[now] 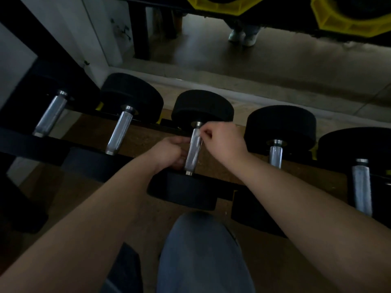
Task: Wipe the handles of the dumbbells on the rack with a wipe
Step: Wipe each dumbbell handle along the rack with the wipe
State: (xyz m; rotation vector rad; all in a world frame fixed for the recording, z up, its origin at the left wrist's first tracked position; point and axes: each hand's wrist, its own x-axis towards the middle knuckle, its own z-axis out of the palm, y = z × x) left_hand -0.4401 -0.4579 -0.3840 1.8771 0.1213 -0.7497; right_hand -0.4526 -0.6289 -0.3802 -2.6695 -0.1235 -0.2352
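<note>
Several black dumbbells with chrome handles lie side by side on a low black rack (pixel 31 144). Both hands are at the middle dumbbell's handle (pixel 193 154). My right hand (pixel 222 140) pinches a thin, pale, see-through wipe (pixel 196 135) against the top of that handle, near the far weight head. My left hand (pixel 169 153) curls round the handle from the left, its fingers hidden behind the bar. The other handles (pixel 119 132) (pixel 276 155) (pixel 361 187) (pixel 50 114) are untouched.
A wall mirror behind the rack shows the floor and a person's shoes (pixel 243 35). Yellow weight heads (pixel 349 22) sit on the tier above. My knee in blue jeans (pixel 203 250) is below the rack's front rail.
</note>
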